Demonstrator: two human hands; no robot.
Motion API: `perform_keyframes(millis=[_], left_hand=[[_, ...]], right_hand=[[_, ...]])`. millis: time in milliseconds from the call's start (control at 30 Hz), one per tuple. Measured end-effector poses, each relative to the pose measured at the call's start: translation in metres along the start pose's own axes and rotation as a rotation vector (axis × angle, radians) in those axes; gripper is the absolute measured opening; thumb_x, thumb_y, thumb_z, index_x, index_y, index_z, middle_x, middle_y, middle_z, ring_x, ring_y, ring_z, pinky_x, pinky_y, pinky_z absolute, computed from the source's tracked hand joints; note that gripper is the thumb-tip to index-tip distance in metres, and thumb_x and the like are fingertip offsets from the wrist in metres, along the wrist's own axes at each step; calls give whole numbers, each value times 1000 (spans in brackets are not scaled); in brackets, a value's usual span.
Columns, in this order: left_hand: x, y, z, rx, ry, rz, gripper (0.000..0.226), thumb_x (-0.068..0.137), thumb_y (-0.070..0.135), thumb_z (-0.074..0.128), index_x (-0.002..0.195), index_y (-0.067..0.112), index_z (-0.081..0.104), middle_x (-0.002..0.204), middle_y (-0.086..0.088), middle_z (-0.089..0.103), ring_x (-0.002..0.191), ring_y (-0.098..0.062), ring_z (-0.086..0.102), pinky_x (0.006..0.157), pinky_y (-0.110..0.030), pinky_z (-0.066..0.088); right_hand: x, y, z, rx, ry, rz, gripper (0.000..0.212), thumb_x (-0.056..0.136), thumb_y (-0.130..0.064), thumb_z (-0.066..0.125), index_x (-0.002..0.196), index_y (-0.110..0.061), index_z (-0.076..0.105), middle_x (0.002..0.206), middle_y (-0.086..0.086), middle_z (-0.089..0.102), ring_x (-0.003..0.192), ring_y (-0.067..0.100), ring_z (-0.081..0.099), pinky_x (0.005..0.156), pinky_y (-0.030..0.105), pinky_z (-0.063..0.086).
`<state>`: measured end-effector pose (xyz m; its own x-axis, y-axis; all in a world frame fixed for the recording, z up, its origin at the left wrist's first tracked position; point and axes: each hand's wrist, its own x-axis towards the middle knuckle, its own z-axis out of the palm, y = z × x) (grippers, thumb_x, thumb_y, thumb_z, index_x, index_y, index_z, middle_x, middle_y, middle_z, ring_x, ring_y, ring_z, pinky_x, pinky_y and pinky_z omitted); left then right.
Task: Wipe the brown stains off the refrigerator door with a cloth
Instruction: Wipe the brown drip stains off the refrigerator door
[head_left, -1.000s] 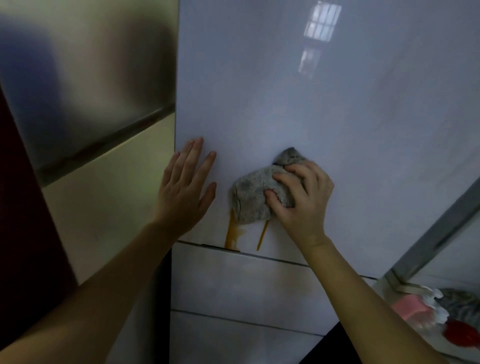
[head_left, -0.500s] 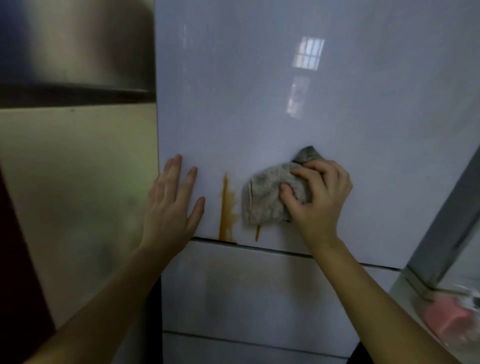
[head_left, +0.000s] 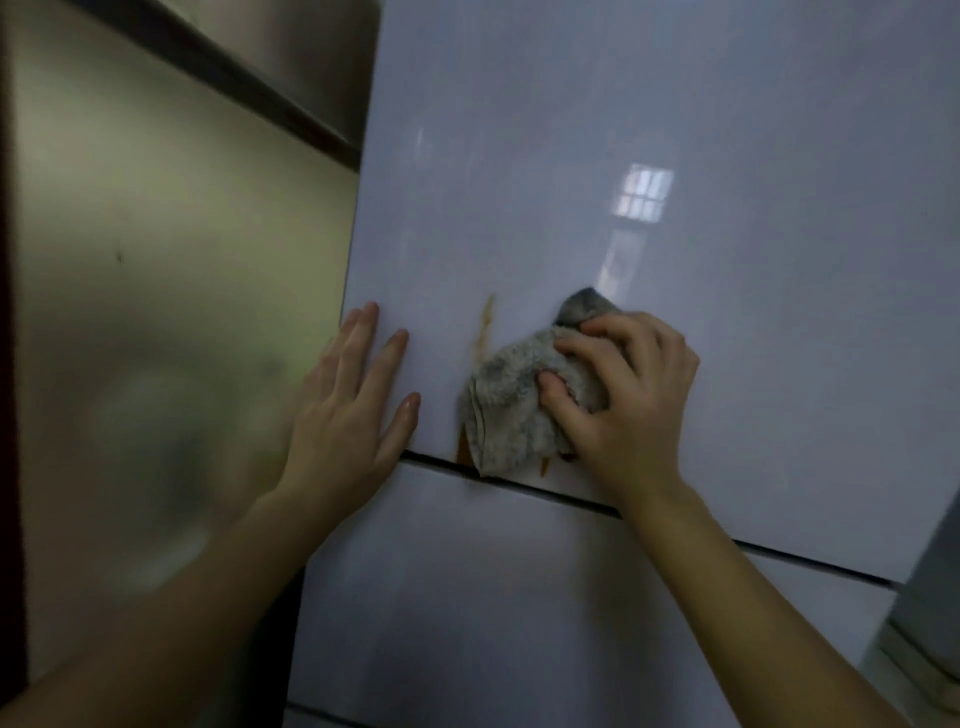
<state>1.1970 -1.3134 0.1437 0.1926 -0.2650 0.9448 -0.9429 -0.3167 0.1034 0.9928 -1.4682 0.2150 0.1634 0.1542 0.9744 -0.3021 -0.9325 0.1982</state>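
The white glossy refrigerator door (head_left: 675, 156) fills most of the view. A thin brown stain (head_left: 484, 325) streaks down it, with darker drips just above the door's lower edge, partly hidden by the cloth. My right hand (head_left: 623, 395) presses a crumpled grey cloth (head_left: 511, 415) against the door over the lower stain. My left hand (head_left: 353, 410) lies flat on the door's left edge, fingers spread, holding nothing.
A dark gap (head_left: 571, 499) separates the upper door from a lower white drawer panel (head_left: 493, 597). Left of the fridge stands a steel-coloured surface (head_left: 156, 312) with a dark band. A grey frame (head_left: 930, 597) shows at the lower right.
The cloth and my right hand have slid down and left onto the lower part of the stain. The upper streak looks fainter. The camera view has tilted.
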Motion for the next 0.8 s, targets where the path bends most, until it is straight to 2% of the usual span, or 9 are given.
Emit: perform_keyframes(millis=[133, 267, 500, 633, 700, 800], left_hand=[[-2, 2, 8, -8, 57, -22, 57, 99, 41, 40, 149, 14, 39, 164, -12, 23, 152, -28, 21, 121, -40, 22], [-3, -4, 8, 4, 57, 3, 59, 99, 46, 36, 150, 15, 37, 163, -11, 23, 152, -28, 20, 120, -44, 26], [-1, -9, 3, -36, 14, 19, 64, 97, 51, 30, 151, 17, 36, 164, -9, 20, 152, -27, 20, 120, -45, 26], [-4, -11, 4, -78, -1, 21, 64, 96, 49, 30, 153, 20, 29, 166, -6, 15, 154, -23, 14, 123, -41, 21], [-4, -14, 4, -98, -5, 45, 63, 96, 45, 31, 153, 20, 29, 166, -6, 15, 154, -23, 13, 123, -43, 23], [-6, -16, 4, -92, 6, 71, 63, 97, 46, 33, 154, 19, 30, 166, -8, 15, 154, -24, 13, 124, -44, 23]], right_hand=[[12, -11, 16, 43, 21, 15, 27, 86, -36, 79, 108, -20, 74, 117, 1, 65, 122, 26, 51, 105, 37, 29], [-6, -19, 20, 24, -9, -35, 30, 88, -41, 74, 111, -22, 72, 120, 0, 63, 125, 24, 47, 105, 37, 28], [5, -14, 18, -11, -20, -128, 29, 87, -42, 74, 107, -21, 73, 115, 0, 65, 118, 27, 53, 99, 30, 25], [11, -35, 36, 1, 17, -42, 30, 88, -44, 71, 109, -23, 72, 116, -1, 64, 119, 26, 52, 100, 36, 30], [7, -37, 38, -8, -4, -105, 30, 89, -43, 71, 111, -22, 72, 117, 0, 64, 120, 26, 52, 101, 38, 31], [9, -19, 26, -22, -43, -235, 30, 88, -40, 75, 110, -20, 74, 117, 1, 66, 117, 28, 55, 99, 32, 28]])
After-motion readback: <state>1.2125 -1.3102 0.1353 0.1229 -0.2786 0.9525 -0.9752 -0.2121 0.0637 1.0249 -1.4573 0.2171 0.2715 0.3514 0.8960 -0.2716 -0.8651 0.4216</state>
